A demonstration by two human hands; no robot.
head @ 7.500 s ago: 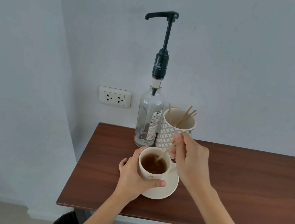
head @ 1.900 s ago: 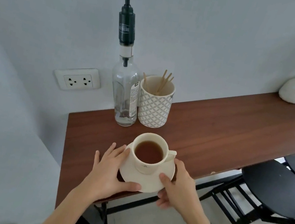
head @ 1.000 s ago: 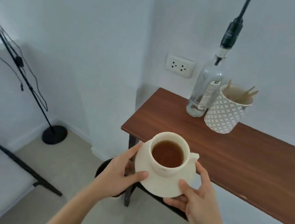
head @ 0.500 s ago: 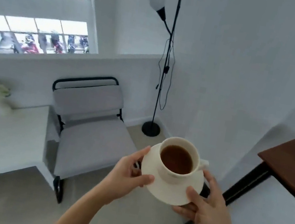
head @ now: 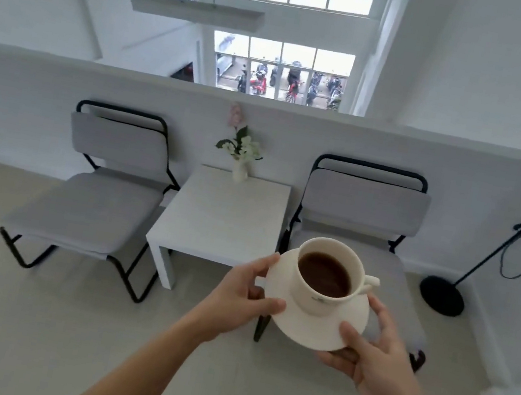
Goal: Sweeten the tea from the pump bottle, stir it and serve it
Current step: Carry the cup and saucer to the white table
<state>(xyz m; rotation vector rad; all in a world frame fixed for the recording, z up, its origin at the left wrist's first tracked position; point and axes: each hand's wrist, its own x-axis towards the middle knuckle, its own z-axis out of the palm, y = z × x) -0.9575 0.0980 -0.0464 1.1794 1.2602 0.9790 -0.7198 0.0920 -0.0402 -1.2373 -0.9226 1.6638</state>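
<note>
I have both hands out in front, forearms reaching forward: the left hand [head: 237, 292] pinches the saucer [head: 313, 325] at its left rim, thumb on top, and the right hand [head: 374, 353] grips the near right rim, fingers underneath. One cup [head: 325, 275] of dark tea sits on that one saucer, in the air between my grips. Beyond them stands one white worktop [head: 224, 215] with one small flower vase [head: 239, 169], flanked by two grey chairs [head: 103, 190]. A floor lamp base [head: 442, 295] sits right of the grips, on pale flooring against a low white wall.
</note>
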